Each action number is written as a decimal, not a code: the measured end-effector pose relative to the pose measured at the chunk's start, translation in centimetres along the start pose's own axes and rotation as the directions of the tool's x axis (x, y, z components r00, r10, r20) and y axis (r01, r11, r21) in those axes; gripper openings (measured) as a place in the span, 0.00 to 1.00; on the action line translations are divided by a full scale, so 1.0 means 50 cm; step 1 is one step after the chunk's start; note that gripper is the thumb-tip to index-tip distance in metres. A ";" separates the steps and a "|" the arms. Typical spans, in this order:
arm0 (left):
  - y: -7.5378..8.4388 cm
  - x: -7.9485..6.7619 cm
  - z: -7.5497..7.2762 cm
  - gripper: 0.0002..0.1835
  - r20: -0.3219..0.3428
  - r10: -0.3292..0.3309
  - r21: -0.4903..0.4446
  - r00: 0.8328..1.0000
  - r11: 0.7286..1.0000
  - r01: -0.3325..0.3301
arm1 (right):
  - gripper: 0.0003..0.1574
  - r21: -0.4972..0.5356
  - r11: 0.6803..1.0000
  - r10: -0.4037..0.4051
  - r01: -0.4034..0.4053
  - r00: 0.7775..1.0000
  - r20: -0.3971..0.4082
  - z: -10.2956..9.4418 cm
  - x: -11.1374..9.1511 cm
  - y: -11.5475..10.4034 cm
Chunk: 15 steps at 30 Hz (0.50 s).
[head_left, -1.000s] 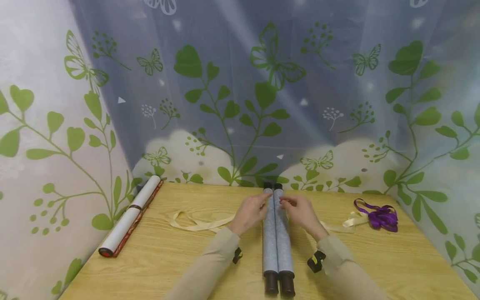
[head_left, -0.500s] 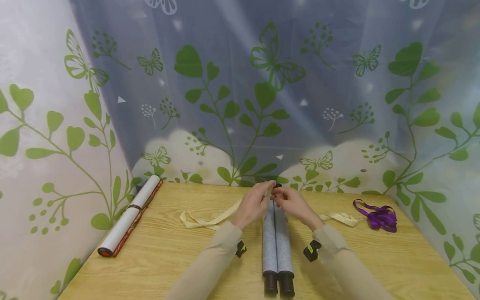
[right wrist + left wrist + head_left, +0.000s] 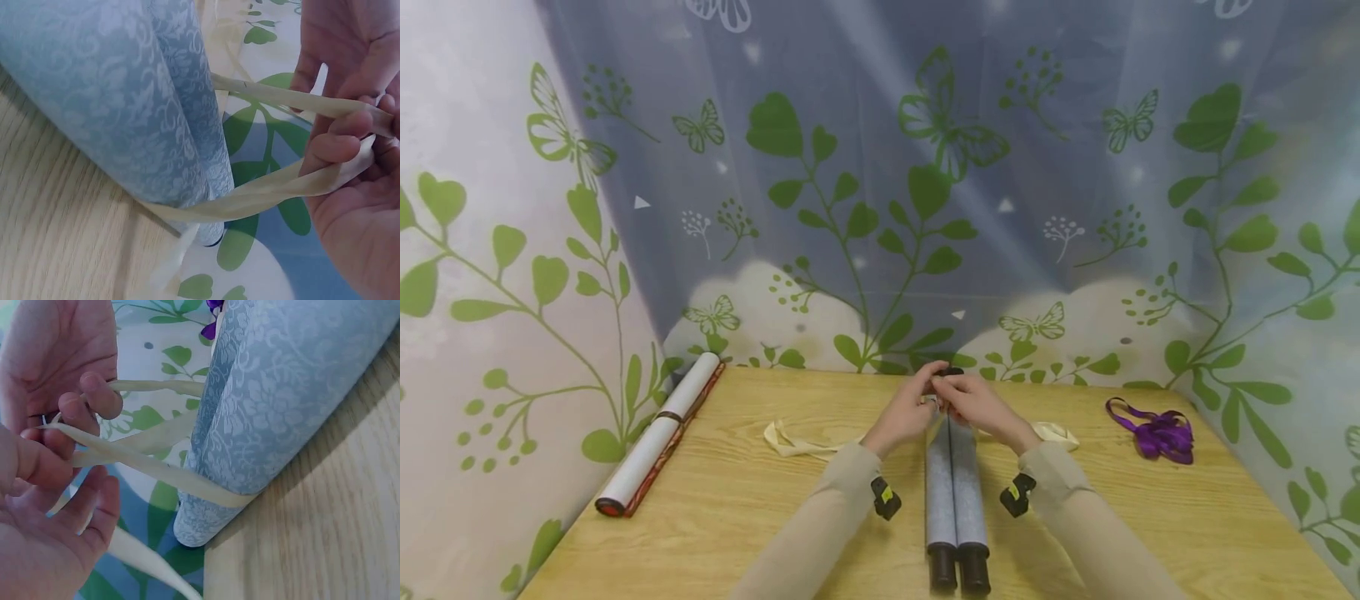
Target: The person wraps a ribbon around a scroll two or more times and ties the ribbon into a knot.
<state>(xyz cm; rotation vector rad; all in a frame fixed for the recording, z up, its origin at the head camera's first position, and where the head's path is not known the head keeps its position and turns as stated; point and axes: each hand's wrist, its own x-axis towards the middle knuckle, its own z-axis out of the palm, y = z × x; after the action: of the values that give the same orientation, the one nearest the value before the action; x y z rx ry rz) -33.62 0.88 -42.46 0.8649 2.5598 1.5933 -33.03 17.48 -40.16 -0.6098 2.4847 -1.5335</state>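
Note:
A double-rolled scroll (image 3: 942, 492) in pale blue floral brocade lies lengthwise on the wooden table, its near ends capped with dark brown knobs. Around it, toward the far end, runs a cream ribbon (image 3: 169, 475). Both hands meet above that end: my left hand (image 3: 898, 417) and right hand (image 3: 988, 408) pinch the ribbon between thumbs and fingers. In the right wrist view two taut lengths rise from the brocade (image 3: 106, 94) to the fingers (image 3: 337, 147). Where the strands cross is partly hidden by the fingers. Loose ribbon tails trail to both sides.
A bundle of purple ribbon (image 3: 1163, 435) lies at the right of the table (image 3: 1187, 533). On the left edge rests a white rolled scroll (image 3: 651, 454) with a dark band and a red patterned strip. A leaf-printed curtain (image 3: 880, 208) hangs directly behind the table.
My hands have come together over the scroll's far end with the cream ribbon between them. The ribbon's right tail has drawn inward, away from the purple bundle; its left tail has also shortened.

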 end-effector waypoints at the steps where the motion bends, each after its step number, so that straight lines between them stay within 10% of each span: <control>1: -0.001 0.001 0.002 0.33 0.015 -0.014 -0.010 1.000 1.000 0.014 | 0.30 0.008 1.000 0.002 -0.002 1.000 0.005 0.001 0.000 -0.002; 7: -0.006 0.002 0.008 0.32 0.023 -0.058 -0.096 0.998 0.994 0.060 | 0.29 0.053 0.998 0.033 -0.033 0.999 -0.002 0.005 0.002 -0.005; 15: -0.014 -0.001 0.008 0.20 -0.169 -0.083 -0.217 0.982 0.975 0.046 | 0.25 0.156 0.986 0.084 -0.067 0.991 -0.107 0.003 0.004 0.002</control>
<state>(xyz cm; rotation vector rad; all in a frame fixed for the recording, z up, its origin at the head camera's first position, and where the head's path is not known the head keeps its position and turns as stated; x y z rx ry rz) -33.77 0.97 -43.25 0.6409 2.4346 1.9599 -33.18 17.32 -40.32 -0.4101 2.4093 -1.7527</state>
